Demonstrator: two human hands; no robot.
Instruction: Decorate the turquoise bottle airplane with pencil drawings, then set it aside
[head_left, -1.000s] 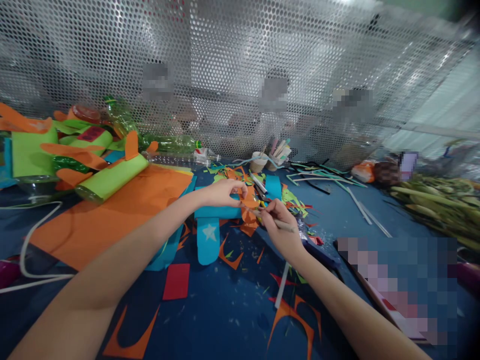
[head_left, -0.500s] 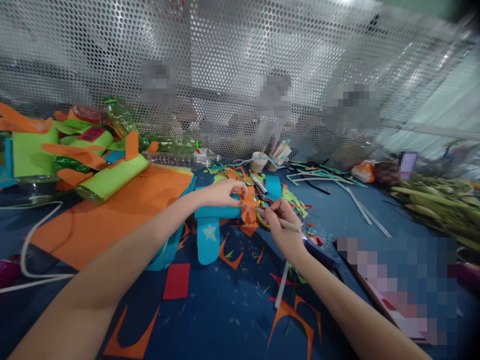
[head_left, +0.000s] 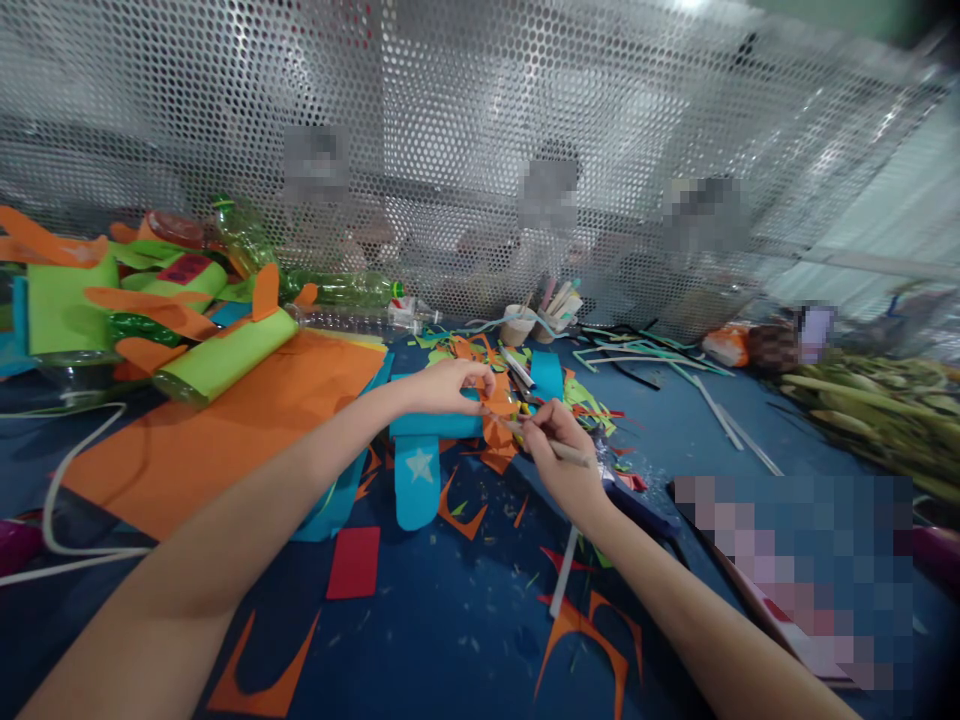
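My left hand [head_left: 444, 386] pinches a small orange paper cutout [head_left: 497, 403] above the blue table. My right hand [head_left: 561, 452] is closed round a thin pencil-like stick [head_left: 561, 451], its tip against the orange cutout. Under both hands lies a blue paper plane shape [head_left: 420, 448] with a pale star on its wing. Orange scraps lie around it.
A big orange sheet [head_left: 225, 420] lies at left, with green paper-wrapped bottles [head_left: 225, 355] beyond it. A white cord [head_left: 67, 480] loops at far left. Cups of tools [head_left: 536, 318] stand by the perforated metal screen [head_left: 480, 150]. Green stalks [head_left: 877, 410] lie at right. People sit behind the screen.
Almost nothing differs; my right hand has shifted very slightly with the stick against the orange cutout.
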